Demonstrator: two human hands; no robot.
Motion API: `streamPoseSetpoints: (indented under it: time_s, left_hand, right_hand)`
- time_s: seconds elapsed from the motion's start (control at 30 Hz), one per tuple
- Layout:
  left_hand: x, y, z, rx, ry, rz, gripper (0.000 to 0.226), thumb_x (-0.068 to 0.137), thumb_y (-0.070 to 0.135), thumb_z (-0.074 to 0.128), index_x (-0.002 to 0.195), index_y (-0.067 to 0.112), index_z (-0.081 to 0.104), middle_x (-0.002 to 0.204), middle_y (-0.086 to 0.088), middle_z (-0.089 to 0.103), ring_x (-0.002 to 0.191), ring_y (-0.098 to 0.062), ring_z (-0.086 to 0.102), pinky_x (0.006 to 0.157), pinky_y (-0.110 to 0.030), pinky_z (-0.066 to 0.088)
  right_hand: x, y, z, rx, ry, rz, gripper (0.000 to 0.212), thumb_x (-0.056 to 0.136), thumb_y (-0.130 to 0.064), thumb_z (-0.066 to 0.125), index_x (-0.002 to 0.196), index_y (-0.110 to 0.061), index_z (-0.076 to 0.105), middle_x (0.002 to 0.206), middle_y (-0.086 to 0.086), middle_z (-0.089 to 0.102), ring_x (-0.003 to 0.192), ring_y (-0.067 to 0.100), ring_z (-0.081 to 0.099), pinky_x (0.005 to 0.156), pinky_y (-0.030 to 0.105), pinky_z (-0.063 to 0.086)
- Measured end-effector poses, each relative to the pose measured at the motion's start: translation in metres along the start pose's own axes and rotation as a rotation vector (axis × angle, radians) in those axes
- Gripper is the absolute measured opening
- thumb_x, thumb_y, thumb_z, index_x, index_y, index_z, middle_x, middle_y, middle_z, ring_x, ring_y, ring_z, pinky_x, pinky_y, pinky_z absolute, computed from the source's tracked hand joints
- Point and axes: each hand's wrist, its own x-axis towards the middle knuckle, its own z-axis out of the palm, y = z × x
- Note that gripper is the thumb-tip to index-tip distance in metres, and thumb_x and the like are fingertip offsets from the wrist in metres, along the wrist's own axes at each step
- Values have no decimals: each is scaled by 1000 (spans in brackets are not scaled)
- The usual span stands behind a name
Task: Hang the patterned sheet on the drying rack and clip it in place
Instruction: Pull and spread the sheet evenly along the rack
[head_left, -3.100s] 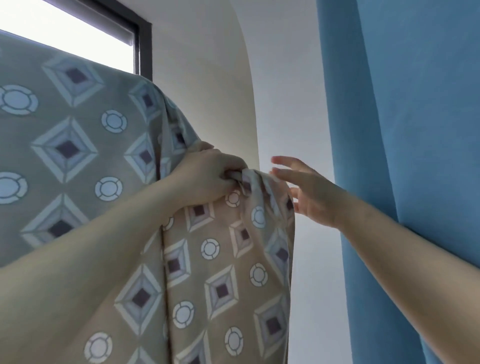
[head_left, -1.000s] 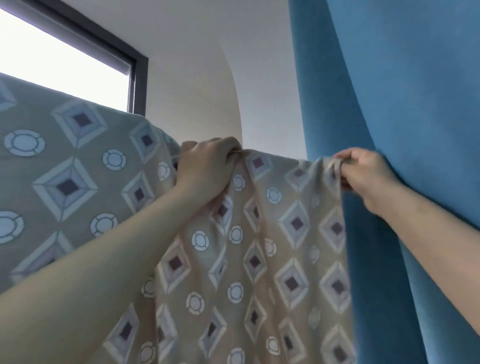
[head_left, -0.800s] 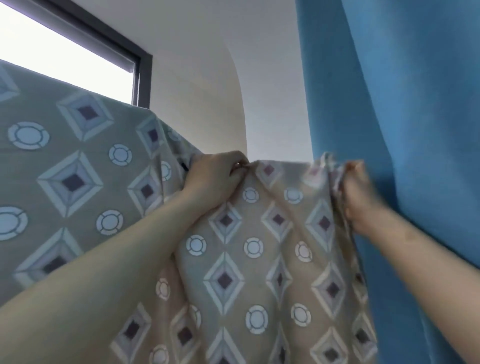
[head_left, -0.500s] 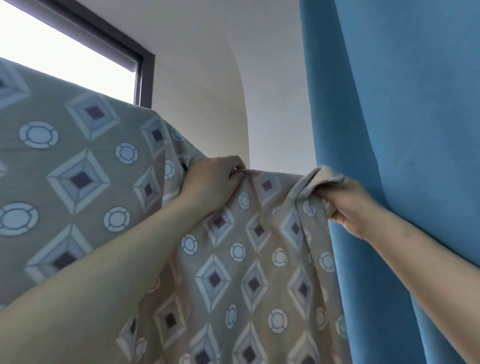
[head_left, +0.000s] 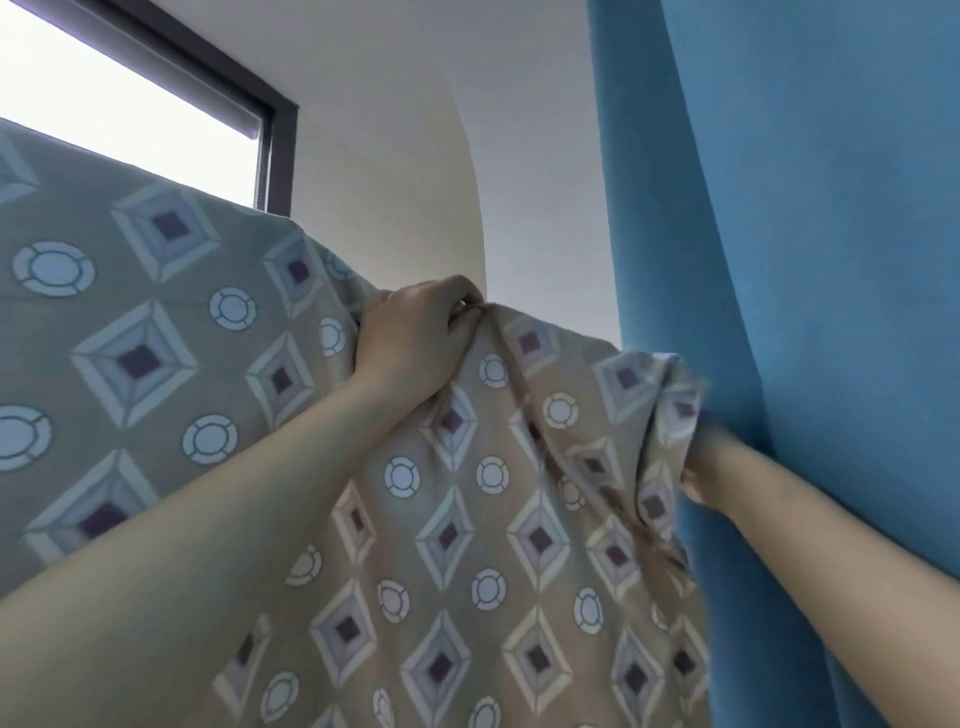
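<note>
Head cam: left hand (head_left: 415, 332) clenched a bunch of the patterned sheet (head_left: 493, 519) at its top edge; right hand (head_left: 701, 467) gripped the gathered far edge beside the blue curtain (head_left: 805, 312). Sheet draped high, rack hidden under it; best to pull both ends apart evenly, taut, w/o sliding it off. Window (head_left: 104, 104) upper left, pale wall (head_left: 389, 156) behind; 0 clips seen.

Blue curtain (head_left: 810, 260) at right, dark-framed window (head_left: 130, 98) upper left, white wall (head_left: 395, 171) between.
</note>
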Motion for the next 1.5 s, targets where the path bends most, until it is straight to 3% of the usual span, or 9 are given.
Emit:
streamPoseSetpoints:
  time_s: [0.13, 0.2, 0.3, 0.47, 0.63, 0.9, 1.07, 1.37, 1.5]
  left_hand:
    - [-10, -6, -2, 26, -25, 66, 16, 88, 17, 55, 98, 14, 68, 90, -4, 70, 89, -26, 61, 84, -33, 40]
    - [-17, -7, 0, 61, -18, 82, 16, 86, 15, 56, 97, 16, 68, 90, -2, 69, 90, -26, 60, 84, -33, 37]
    - [-34, -5, 4, 103, -21, 26, 21, 85, 11, 54, 99, 20, 68, 99, 1, 67, 101, -25, 54, 84, -31, 28]
    - [-73, -2, 14, 49, -120, 11, 23, 81, 10, 54, 93, 20, 70, 105, 4, 67, 104, -25, 53, 85, -33, 30]
    - [-119, 6, 18, -162, -302, -75, 26, 84, 7, 52, 100, 17, 70, 96, 11, 62, 97, -16, 52, 80, -19, 37]
    - [-182, 17, 29, -425, -336, -465, 11, 87, 18, 58, 84, 21, 68, 70, 12, 61, 65, -7, 54, 63, -16, 40]
    - [-237, 18, 55, -496, -454, -643, 14, 85, 20, 58, 75, 28, 60, 77, 9, 65, 78, -13, 61, 73, -30, 50]
    - [-316, 15, 102, -295, -650, -742, 13, 92, 25, 51, 99, 22, 62, 104, 8, 67, 87, -7, 58, 77, -16, 35]
    - [-336, 7, 131, -191, -696, -642, 20, 91, 24, 53, 105, 17, 64, 101, 0, 69, 90, -15, 63, 78, -23, 44]
  right_hand:
    - [12, -11, -5, 62, 83, -13, 38, 102, -14, 28, 66, -14, 38, 63, 4, 40, 50, 20, 47, 29, 10, 34]
    - [3, -7, 0, -14, -57, 26, 39, 101, -15, 30, 63, -10, 39, 60, 10, 39, 46, 23, 47, 29, 12, 33]
    - [-6, 18, -2, -156, -88, 41, 38, 97, -4, 34, 60, -8, 44, 50, 8, 49, 37, 12, 49, 47, 22, 38]
    - [-37, 40, -7, -155, -469, 123, 28, 94, 4, 41, 112, -3, 61, 103, 16, 70, 91, 27, 65, 79, 40, 54]
    - [-69, 68, -4, -122, -660, 301, 48, 85, 23, 35, 95, -13, 66, 88, 4, 71, 83, 19, 66, 80, 35, 54]
    - [-109, 119, 28, 269, -416, 456, 17, 91, -13, 45, 89, -14, 61, 77, 4, 65, 65, 18, 63, 58, 28, 54]
    - [-137, 158, 40, 274, -339, 579, 20, 91, -15, 45, 80, -13, 62, 72, 4, 66, 63, 17, 63, 62, 28, 51]
    - [-161, 221, 23, 161, -301, 732, 16, 94, -22, 47, 93, -12, 59, 91, 7, 64, 85, 22, 59, 76, 31, 49]
    - [-146, 253, 17, -256, -334, 532, 12, 94, -18, 48, 92, -15, 60, 94, 5, 63, 88, 20, 58, 75, 29, 48]
